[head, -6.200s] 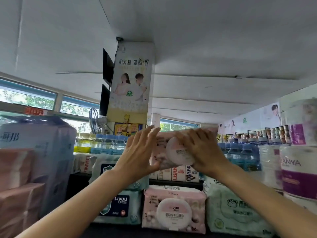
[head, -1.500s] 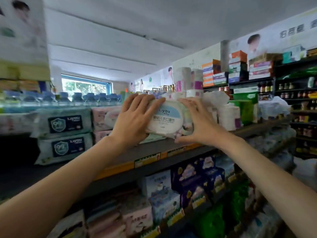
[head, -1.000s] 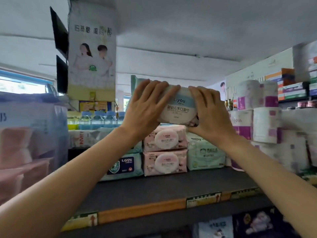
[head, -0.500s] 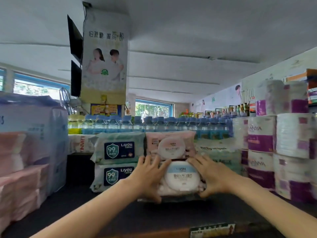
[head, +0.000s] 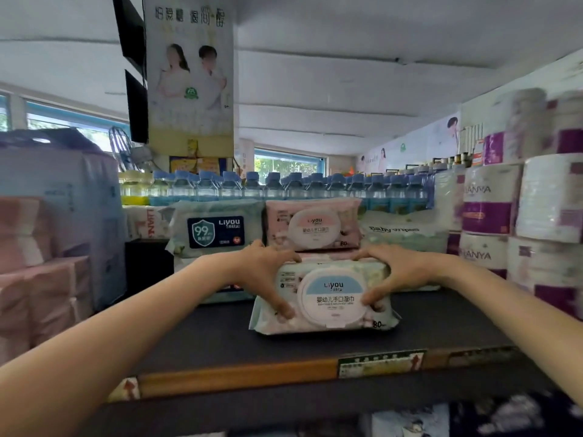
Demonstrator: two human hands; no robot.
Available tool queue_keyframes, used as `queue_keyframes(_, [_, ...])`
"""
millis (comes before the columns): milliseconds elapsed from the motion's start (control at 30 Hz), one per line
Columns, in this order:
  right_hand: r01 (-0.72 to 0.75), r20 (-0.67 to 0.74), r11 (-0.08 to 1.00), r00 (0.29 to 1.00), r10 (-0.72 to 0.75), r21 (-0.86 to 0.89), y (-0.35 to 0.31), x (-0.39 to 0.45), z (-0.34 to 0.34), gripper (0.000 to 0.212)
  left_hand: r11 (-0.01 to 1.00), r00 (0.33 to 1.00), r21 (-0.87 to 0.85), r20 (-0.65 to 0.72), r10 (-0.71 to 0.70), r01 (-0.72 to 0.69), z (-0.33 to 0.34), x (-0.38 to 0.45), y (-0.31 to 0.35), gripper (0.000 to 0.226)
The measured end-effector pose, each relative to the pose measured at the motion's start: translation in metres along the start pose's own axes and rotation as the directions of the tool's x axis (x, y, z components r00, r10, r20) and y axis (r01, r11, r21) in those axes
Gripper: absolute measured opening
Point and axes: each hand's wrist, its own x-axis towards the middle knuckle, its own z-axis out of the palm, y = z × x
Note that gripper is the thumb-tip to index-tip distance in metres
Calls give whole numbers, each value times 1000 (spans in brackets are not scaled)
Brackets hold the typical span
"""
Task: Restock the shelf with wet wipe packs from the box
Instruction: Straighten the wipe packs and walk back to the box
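On the near part of the dark shelf (head: 202, 339), behind its orange price strip (head: 236, 375), a blue-lidded wet wipe pack (head: 328, 298) stands on its long edge. The left hand (head: 268, 272) and right hand (head: 394, 272) grip its two ends, thumbs on the front, fingers curled over the top. Just behind stands a pink wipe pack (head: 314, 225), a blue-label pack (head: 217, 230) to its left, toilet rolls (head: 517, 209) far right, water bottles (head: 284, 187) farthest.

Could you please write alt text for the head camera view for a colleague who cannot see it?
Both hands, left hand and right hand, grip a blue-lidded wet wipe pack resting on a dark shelf, in front of a pink-lidded pack.
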Motion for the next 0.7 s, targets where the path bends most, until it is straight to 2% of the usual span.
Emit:
queue_keyframes(200, [-107,128,989,985,119,-99,-28,8,-4,100,997,994,36,84,-71,68,-3,0,5,109])
queue_keyframes(300, [-117,154,979,978,143,-165,-40,14,4,111,996,996,41,38,-76,75,2,0,6,111])
queue_keyframes(500, [-77,-36,977,997,71,-201,-51,-14,13,92,999,992,41,-130,-5,11,15,-17,5,99])
queue_keyframes(600, [-49,-74,996,996,43,-79,-48,-23,11,84,1000,987,11,-162,-1,3,16,-22,0,91])
queue_keyframes(700, [-54,-248,989,965,88,141,-43,-32,-2,52,1000,984,-12,-179,-28,26,19,-22,0,90])
